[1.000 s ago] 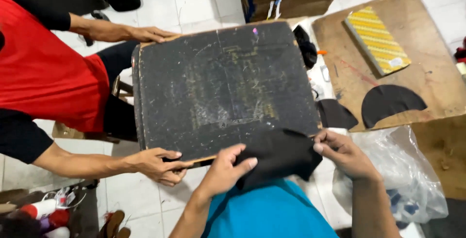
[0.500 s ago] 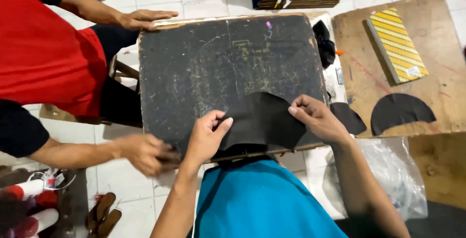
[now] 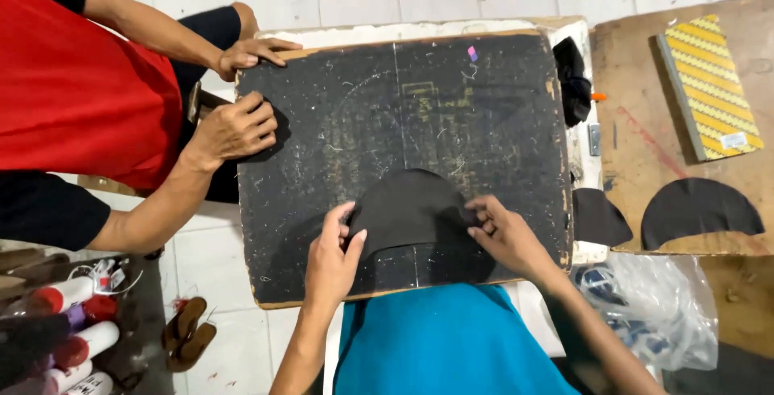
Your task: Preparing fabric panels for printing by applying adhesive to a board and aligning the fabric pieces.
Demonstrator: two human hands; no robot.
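Pressing a black half-round fabric piece (image 3: 411,209) flat on the scuffed black board (image 3: 403,113), left hand (image 3: 332,259) and right hand (image 3: 504,238) pinch its edges; two more cut pieces (image 3: 697,211) wait nearby

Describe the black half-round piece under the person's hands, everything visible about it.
The black half-round piece is thin, matte and flexible-looking, like fabric or foam sheet. Its curved edge points away from the person and its straighter edge faces them. It lies flat on the scratched black board, near the board's closer edge. The left hand presses its left corner, and the right hand pinches its right edge.
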